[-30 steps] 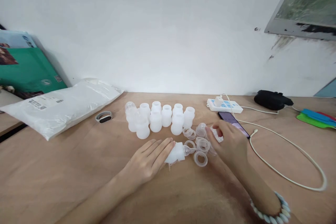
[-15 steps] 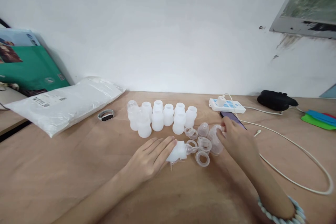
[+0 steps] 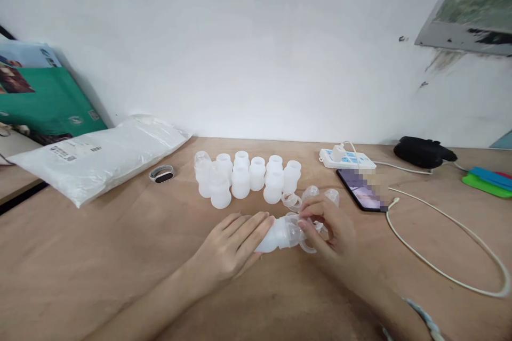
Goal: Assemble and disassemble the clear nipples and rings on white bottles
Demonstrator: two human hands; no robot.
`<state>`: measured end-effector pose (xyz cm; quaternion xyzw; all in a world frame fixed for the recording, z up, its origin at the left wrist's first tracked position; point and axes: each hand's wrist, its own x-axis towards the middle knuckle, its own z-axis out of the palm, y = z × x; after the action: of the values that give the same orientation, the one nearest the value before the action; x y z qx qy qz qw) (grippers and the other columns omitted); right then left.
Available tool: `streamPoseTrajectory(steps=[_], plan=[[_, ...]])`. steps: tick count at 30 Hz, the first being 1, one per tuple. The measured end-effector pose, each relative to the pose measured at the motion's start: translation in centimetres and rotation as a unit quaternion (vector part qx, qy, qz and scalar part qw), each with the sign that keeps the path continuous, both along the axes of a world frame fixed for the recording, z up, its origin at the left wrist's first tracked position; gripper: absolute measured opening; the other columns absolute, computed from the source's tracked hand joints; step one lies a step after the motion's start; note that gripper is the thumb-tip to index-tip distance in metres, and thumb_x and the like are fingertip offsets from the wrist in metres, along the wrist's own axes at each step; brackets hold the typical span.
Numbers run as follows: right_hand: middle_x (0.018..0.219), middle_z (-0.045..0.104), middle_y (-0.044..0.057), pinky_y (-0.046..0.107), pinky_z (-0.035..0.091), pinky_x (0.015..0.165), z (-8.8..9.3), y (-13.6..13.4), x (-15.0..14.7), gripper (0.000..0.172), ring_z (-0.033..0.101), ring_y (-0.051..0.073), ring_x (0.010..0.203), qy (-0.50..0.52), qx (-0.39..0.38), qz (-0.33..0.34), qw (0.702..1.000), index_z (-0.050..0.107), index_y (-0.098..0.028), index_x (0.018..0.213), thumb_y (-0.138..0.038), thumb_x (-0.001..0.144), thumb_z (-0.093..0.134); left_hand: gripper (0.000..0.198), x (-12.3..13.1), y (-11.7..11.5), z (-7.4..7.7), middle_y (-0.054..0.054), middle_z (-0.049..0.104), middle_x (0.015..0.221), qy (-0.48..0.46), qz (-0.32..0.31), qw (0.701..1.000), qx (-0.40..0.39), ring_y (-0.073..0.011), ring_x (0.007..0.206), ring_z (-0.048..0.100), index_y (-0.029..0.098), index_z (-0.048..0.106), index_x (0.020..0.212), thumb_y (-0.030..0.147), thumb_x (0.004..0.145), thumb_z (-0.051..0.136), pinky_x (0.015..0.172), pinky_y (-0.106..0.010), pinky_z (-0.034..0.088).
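Tipped sideways, the white bottle (image 3: 271, 241) lies between the left hand (image 3: 229, 245) and the right hand (image 3: 331, 226). The left grips its body, the right pinches the clear cap (image 3: 294, 231) at its neck

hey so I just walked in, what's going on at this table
A person's left hand holds a white bottle on its side, and the right hand holds a clear cap at the bottle's top end. Behind them stand more white bottles; two at the left wear clear domed covers. Loose clear caps and rings lie around the right hand.
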<state>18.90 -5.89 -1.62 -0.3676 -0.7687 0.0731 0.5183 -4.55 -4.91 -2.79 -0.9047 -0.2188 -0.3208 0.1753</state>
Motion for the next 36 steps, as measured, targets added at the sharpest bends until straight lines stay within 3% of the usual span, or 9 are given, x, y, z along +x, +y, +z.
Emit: streamPoseTrajectory(steps=[4, 6, 9, 13, 15, 17, 23, 27, 36], plan=[[0.088, 0.061, 0.004, 0.030, 0.050, 0.065, -0.8, -0.2, -0.1, 0.003, 0.061, 0.018, 0.080, 0.013, 0.013, 0.013, 1.000, 0.057, -0.022, 0.093, -0.024, 0.093, 0.060, 0.039, 0.1, -0.3, -0.1, -0.012, 0.072, 0.117, -0.007, 0.003, 0.999, -0.038, -0.0226, 0.103, 0.070, 0.011, 0.043, 0.141, 0.019, 0.103, 0.039, 0.087, -0.035, 0.057], [0.096, 0.061, 0.006, 0.031, 0.052, 0.066, -1.1, -0.3, 0.2, 0.013, 0.062, 0.019, 0.084, 0.013, 0.004, 0.020, 1.000, 0.059, -0.022, 0.102, -0.033, 0.094, 0.060, 0.041, 0.2, -0.3, -0.3, -0.013, 0.071, 0.118, -0.039, -0.007, 0.997, -0.070, -0.0236, 0.105, 0.070, 0.013, 0.042, 0.142, 0.023, 0.102, 0.044, 0.087, -0.036, 0.058], [0.118, 0.059, 0.012, 0.036, 0.056, 0.079, -1.4, -0.5, 0.3, 0.043, 0.060, 0.025, 0.106, -0.013, -0.019, 0.033, 0.999, 0.053, -0.025, 0.129, -0.047, 0.092, 0.059, 0.050, 0.3, -0.4, -0.4, -0.012, 0.068, 0.124, -0.133, -0.037, 0.977, -0.160, -0.0240, 0.108, 0.068, 0.020, 0.039, 0.144, 0.029, 0.098, 0.055, 0.087, -0.035, 0.058], [0.146, 0.043, 0.017, 0.051, 0.048, 0.103, -1.9, -0.8, -0.7, 0.097, 0.046, 0.032, 0.133, -0.047, -0.056, 0.068, 0.995, 0.009, -0.026, 0.155, -0.061, 0.083, 0.064, 0.053, 0.7, -0.9, -0.4, -0.007, 0.069, 0.124, -0.220, -0.060, 0.920, -0.318, -0.0211, 0.097, 0.070, 0.028, 0.046, 0.139, 0.033, 0.090, 0.068, 0.083, -0.032, 0.058], [0.152, 0.032, 0.020, 0.053, 0.046, 0.105, -2.2, -0.8, -1.3, 0.110, 0.043, 0.035, 0.136, -0.042, -0.059, 0.065, 0.995, 0.000, -0.024, 0.155, -0.067, 0.078, 0.065, 0.055, 0.9, -1.1, -0.3, -0.004, 0.071, 0.120, -0.246, -0.064, 0.897, -0.360, -0.0198, 0.091, 0.071, 0.029, 0.050, 0.136, 0.031, 0.086, 0.073, 0.080, -0.030, 0.057], [0.152, 0.032, 0.020, 0.053, 0.047, 0.105, -2.4, -0.7, -1.6, 0.106, 0.045, 0.035, 0.134, -0.039, -0.055, 0.048, 0.997, 0.006, -0.023, 0.154, -0.067, 0.078, 0.064, 0.053, 1.1, -1.2, -0.3, -0.002, 0.073, 0.114, -0.265, -0.065, 0.882, -0.383, -0.0186, 0.086, 0.070, 0.028, 0.053, 0.132, 0.030, 0.084, 0.075, 0.077, -0.028, 0.056], [0.135, 0.055, 0.013, 0.045, 0.054, 0.099, -2.7, -0.4, -1.0, 0.067, 0.057, 0.026, 0.123, -0.045, -0.060, 0.026, 0.997, 0.027, -0.027, 0.148, -0.047, 0.093, 0.058, 0.045, 1.5, -1.2, -0.2, 0.000, 0.075, 0.101, -0.279, -0.037, 0.844, -0.456, -0.0184, 0.081, 0.067, 0.024, 0.062, 0.123, 0.032, 0.082, 0.076, 0.072, -0.026, 0.054], [0.129, 0.061, 0.013, 0.044, 0.056, 0.094, -2.9, -0.2, -0.7, 0.062, 0.060, 0.026, 0.118, -0.049, -0.040, 0.008, 0.998, 0.031, -0.026, 0.147, -0.042, 0.094, 0.058, 0.044, 1.6, -1.4, -0.2, -0.002, 0.076, 0.097, -0.282, -0.012, 0.826, -0.488, -0.0194, 0.079, 0.066, 0.021, 0.064, 0.120, 0.033, 0.079, 0.077, 0.069, -0.027, 0.053], [0.119, 0.067, 0.012, 0.037, 0.060, 0.088, -2.3, -0.1, -0.2, 0.059, 0.067, 0.025, 0.109, -0.110, 0.051, -0.025, 0.992, 0.036, -0.023, 0.146, -0.042, 0.095, 0.057, 0.045, 1.3, -1.5, -0.7, -0.003, 0.076, 0.097, -0.270, -0.019, 0.857, -0.439, -0.0185, 0.076, 0.067, 0.020, 0.063, 0.122, 0.034, 0.081, 0.075, 0.070, -0.028, 0.053]])
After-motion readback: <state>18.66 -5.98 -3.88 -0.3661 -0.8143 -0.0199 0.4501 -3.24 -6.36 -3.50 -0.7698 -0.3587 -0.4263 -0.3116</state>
